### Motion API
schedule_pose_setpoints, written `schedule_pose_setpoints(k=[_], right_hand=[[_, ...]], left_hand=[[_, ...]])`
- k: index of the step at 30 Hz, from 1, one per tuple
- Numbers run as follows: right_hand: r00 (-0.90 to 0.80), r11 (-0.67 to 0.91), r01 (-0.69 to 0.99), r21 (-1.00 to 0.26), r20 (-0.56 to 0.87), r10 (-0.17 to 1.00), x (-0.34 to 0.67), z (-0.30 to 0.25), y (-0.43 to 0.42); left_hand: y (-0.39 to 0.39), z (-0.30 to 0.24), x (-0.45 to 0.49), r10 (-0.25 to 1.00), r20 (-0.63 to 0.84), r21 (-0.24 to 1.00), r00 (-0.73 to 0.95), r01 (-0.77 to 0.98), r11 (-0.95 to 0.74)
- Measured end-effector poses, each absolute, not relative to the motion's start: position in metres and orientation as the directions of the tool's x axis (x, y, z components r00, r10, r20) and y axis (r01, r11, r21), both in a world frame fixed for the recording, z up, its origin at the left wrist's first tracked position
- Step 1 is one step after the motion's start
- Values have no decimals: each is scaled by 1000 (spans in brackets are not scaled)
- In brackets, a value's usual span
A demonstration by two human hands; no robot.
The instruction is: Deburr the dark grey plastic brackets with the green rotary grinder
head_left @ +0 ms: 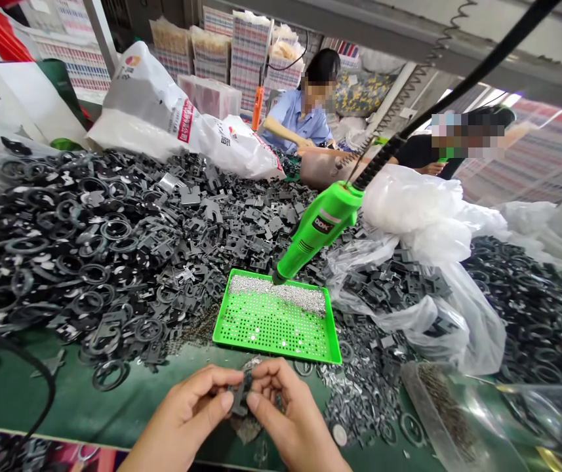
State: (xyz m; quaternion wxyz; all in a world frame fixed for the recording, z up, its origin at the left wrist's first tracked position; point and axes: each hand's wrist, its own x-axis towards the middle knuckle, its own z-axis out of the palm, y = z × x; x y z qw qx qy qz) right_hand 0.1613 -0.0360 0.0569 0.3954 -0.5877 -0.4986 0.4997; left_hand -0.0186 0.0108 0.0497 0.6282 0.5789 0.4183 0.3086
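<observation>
Low in the middle of the head view, my left hand (193, 408) and my right hand (281, 410) meet over the green table. Both pinch one small dark plastic part (242, 392) between thumbs and fingers. Just beyond them lies a green perforated tray (277, 326) holding a band of small silver screws. A green electric screwdriver (317, 231) hangs from a black cable, its tip resting over the tray's far edge.
A large heap of black plastic rings and brackets (113, 242) covers the table's left and centre. Clear bags of parts (423, 288) lie to the right, white sacks (177, 118) behind. Two other people (305, 111) work across the table. A clear screw box (438, 406) sits at the lower right.
</observation>
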Motion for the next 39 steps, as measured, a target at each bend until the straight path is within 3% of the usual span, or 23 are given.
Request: schedule_pose_setpoints(k=[3,5,9,13,18,24,30,33,35,39], right_hand=[[-43,-208,243,-948,-224,974,164,61,-34],[-73,-207,284,-936,-236,969,166,64,-34],[-129,-218,335,-917,-274,953,169,71,-32],[-181,-237,275,-932,-292,939,171,75,-30],[-193,-276,248,-928,-327,925,173,74,-33],[-142,-215,466,-858,-312,939,172,68,-37],[-190,-294,386,-874,-387,902,174,73,-37],[-142,-320,412,-853,-407,902,182,73,-43],[-67,-324,398,-858,-379,923,191,73,-47],[119,-365,225,-903,-346,931,206,71,-51]], left_hand=[[14,57,-22,850,-48,983,524,178,-54],[15,58,-22,841,-36,973,540,211,-93],[13,57,-19,816,-137,972,561,235,2],[12,59,-16,778,-183,974,602,220,58],[13,63,-14,770,-209,952,603,306,18],[16,66,-14,732,-250,938,634,347,20],[10,59,-15,727,-202,961,656,278,17],[7,52,-14,756,-81,969,649,228,-92],[8,48,-14,765,38,927,642,264,-268],[8,35,-10,652,201,665,731,387,-639]])
